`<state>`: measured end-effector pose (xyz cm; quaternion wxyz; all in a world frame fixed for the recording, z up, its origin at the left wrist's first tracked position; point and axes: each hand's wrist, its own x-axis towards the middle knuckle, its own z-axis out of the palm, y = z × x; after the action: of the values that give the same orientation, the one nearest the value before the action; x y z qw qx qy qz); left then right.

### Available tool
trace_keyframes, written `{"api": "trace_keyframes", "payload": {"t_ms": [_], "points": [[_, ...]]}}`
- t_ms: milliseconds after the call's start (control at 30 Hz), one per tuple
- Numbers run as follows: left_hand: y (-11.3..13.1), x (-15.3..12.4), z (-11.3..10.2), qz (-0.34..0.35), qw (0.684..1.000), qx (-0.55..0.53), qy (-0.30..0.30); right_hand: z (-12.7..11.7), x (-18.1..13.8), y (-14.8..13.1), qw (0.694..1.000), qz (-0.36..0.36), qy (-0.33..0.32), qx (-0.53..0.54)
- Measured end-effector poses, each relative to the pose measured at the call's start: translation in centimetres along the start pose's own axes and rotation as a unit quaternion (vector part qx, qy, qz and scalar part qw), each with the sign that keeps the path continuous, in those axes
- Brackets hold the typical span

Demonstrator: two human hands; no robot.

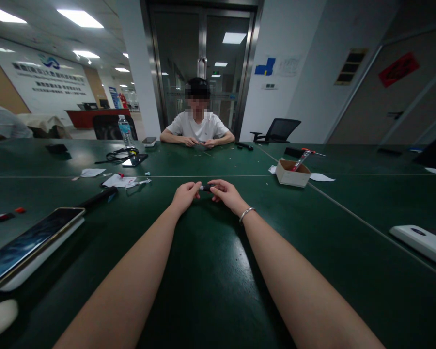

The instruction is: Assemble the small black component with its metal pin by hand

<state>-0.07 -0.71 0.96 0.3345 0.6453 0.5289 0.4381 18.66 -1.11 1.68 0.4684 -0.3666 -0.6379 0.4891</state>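
Both of my hands meet over the green table, pinching one small black piece with a silver end (205, 187). The fingertips of my left hand (185, 198) are closed at its silver end. From the other side, my right hand (228, 195) grips the black part with thumb and fingers, a silver bracelet on its wrist. The fingers cover much of the piece, and its exact kind is too small to make out. It is held a little above the tabletop (203, 252).
Across the table sits a person (199, 127), hands on a small object. To the right stands a small box (293, 174) with tools in it. On the left lie a phone (32, 242), papers (118, 181), a black cable (118, 155) and a water bottle (125, 131).
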Motion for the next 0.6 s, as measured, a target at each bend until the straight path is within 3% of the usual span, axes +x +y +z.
{"api": "trace_keyframes", "payload": {"t_ms": [600], "points": [[0.83, -0.46, 0.08, 0.006, 0.997, -0.080, -0.022, 0.01, 0.08, -0.20, 0.999, 0.036, 0.033, 0.022]]}}
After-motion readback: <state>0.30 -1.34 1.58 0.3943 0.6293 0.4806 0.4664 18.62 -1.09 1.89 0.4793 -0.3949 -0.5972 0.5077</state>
